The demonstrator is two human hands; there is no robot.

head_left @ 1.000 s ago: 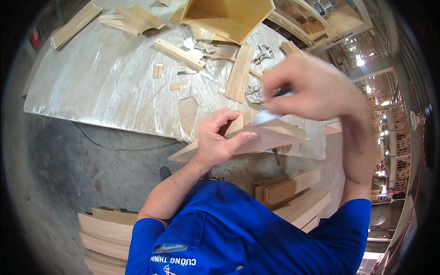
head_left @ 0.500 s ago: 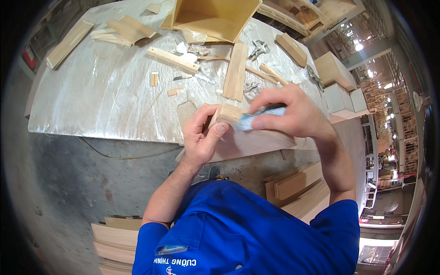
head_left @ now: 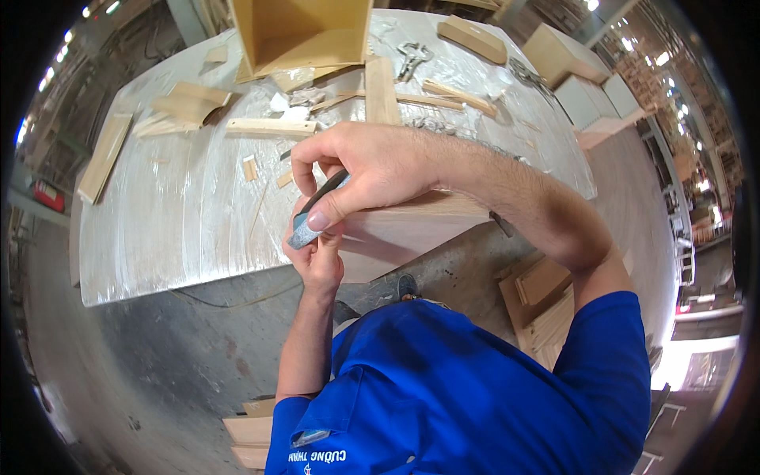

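My right hand (head_left: 376,168) pinches a blue-grey piece of sandpaper (head_left: 305,229), folded around something dark, between thumb and fingers. It is at the left end of a pale wooden panel or box (head_left: 412,236), which lies along the near edge of the table. My left hand (head_left: 321,267) grips that same left end from below, its thumb raised near the sandpaper. My right hand and forearm cover part of the left fingers and the wood's top edge.
An open wooden box (head_left: 305,36) stands at the back of the plastic-covered table (head_left: 158,245). Around it lie wood strips (head_left: 273,127), a board (head_left: 381,91) and a metal clamp (head_left: 412,59). Stacked panels (head_left: 546,305) lie on the floor at right.
My right hand has swung left with the sandpaper, from the wood's top to its left end, and the forearm now crosses above the wood. The view has turned too.
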